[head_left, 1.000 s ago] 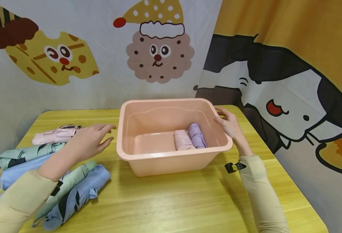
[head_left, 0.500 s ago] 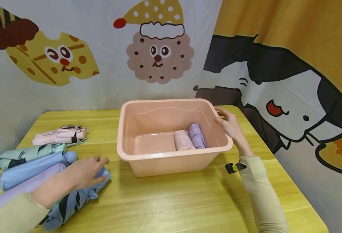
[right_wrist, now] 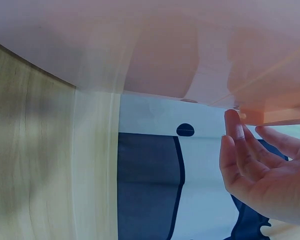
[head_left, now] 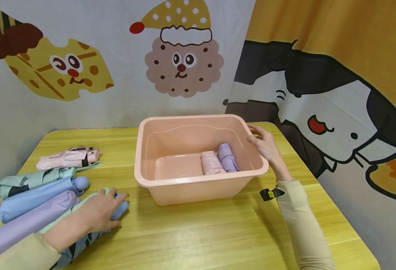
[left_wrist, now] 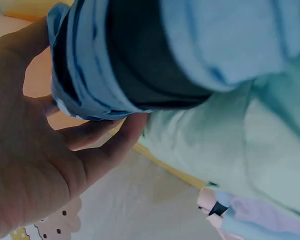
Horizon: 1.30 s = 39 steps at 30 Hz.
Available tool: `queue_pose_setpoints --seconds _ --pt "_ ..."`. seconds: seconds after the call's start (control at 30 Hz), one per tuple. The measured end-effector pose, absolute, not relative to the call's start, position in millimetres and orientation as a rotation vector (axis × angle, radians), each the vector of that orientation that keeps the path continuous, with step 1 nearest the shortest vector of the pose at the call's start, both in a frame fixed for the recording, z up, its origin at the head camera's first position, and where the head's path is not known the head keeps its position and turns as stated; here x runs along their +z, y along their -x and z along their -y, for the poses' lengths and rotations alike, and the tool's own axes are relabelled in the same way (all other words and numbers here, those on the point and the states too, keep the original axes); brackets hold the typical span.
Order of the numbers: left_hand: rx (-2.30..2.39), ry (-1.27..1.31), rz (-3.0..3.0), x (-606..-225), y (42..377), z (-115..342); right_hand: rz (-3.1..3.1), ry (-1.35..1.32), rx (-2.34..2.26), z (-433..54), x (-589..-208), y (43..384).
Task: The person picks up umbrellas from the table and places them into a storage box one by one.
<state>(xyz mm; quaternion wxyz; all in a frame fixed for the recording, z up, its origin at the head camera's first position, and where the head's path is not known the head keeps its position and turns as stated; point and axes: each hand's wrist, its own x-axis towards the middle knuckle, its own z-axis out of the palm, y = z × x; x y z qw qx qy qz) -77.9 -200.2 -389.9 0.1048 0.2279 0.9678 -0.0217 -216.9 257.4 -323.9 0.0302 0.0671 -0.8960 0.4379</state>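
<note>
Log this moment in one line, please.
left hand: at blue patterned umbrella | right hand: touching rim of peach bin | in bin: pink umbrella, purple umbrella

Left grip (head_left: pixel 99 210) spread, right grip (head_left: pixel 264 144) bent

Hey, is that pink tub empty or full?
Neither: the tub is partly filled; a pink bundle and a purple bundle lie inside, toward its right end.

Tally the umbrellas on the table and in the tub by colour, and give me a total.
Pink umbrellas: 2
Purple umbrellas: 2
Green umbrellas: 2
Blue umbrellas: 2
Total: 8, with 6 on the table and 2 in the tub
</note>
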Motion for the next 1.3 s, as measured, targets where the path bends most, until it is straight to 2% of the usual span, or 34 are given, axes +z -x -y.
queue_pose_setpoints --seconds 0.8,1.3 --pt "0.149 -0.672 -2.779 -387 78 200 2.760 -0.207 1.372 -257 -323 218" --pt "0.099 -0.675 -2.818 -382 76 199 2.763 -0.209 1.353 -257 -324 218"
